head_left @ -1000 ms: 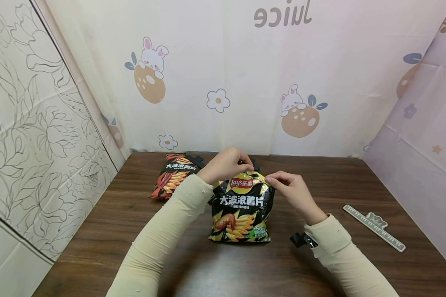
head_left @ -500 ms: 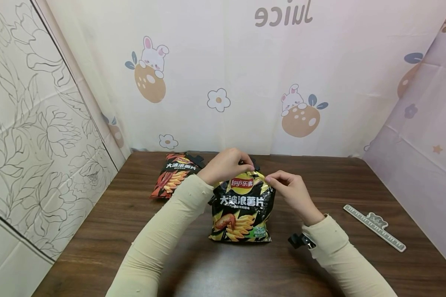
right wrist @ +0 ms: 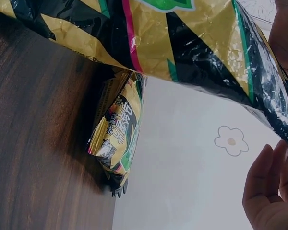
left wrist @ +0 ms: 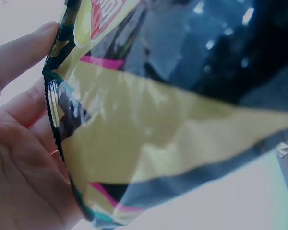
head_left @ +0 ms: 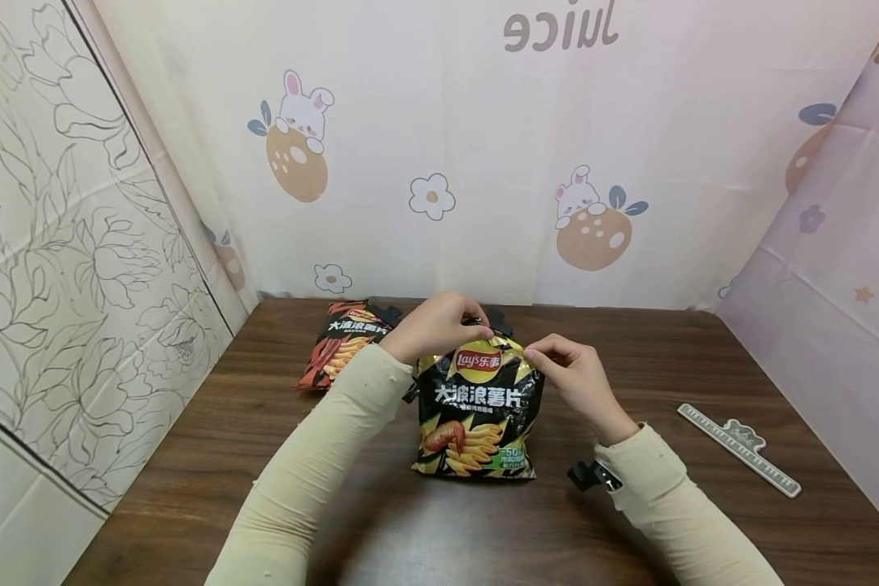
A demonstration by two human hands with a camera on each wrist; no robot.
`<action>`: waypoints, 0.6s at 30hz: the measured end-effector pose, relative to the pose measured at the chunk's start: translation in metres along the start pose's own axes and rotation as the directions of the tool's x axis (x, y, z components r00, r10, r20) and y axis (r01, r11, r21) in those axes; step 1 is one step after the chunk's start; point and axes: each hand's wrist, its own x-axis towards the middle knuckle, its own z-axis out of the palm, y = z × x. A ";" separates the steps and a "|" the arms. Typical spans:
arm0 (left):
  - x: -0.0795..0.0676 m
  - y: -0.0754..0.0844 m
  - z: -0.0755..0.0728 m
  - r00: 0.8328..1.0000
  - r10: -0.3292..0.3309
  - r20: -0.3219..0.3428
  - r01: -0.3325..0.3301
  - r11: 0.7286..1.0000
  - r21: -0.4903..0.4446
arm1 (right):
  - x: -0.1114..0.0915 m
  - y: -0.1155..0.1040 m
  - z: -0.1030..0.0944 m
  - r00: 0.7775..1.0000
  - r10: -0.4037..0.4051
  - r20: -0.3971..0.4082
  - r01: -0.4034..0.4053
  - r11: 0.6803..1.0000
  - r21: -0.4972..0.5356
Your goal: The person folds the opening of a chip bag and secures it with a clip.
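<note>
A black and yellow Lay's potato chip bag [head_left: 476, 415] stands upright in the middle of the table. My left hand [head_left: 443, 325] pinches its top edge. In the left wrist view, the thumb of my left hand [left wrist: 24, 158] lies on the near face of the bag, with fingers behind the crimped edge. My right hand [head_left: 579, 378] pinches the bag's upper right corner between thumb and fingertips. Behind it stands another chip bag [right wrist: 117, 129], shown in the right wrist view and mostly hidden in the head view.
A red and black chip bag [head_left: 340, 350] with a black clip [head_left: 387, 316] lies at the back left. On the right of the brown table [head_left: 212, 456] is a ruler-like clip [head_left: 740, 448] with a bear-shaped top. A patterned curtain [head_left: 381, 122] hangs behind.
My left hand has shifted slightly left along the top edge of the bag. The right hand stays at the upper right corner, and the bag has hardly moved.
</note>
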 end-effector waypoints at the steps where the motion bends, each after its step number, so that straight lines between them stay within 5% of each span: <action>1: 0.000 0.000 0.000 1.000 0.000 -0.002 0.000 1.000 -0.008 | 0.000 0.001 0.000 1.000 -0.001 -0.002 0.001 1.000 0.001; 18: 0.000 -0.009 0.005 0.998 0.048 -0.043 -0.051 0.996 -0.075 | -0.002 0.001 -0.002 0.999 0.035 0.012 -0.034 0.999 -0.019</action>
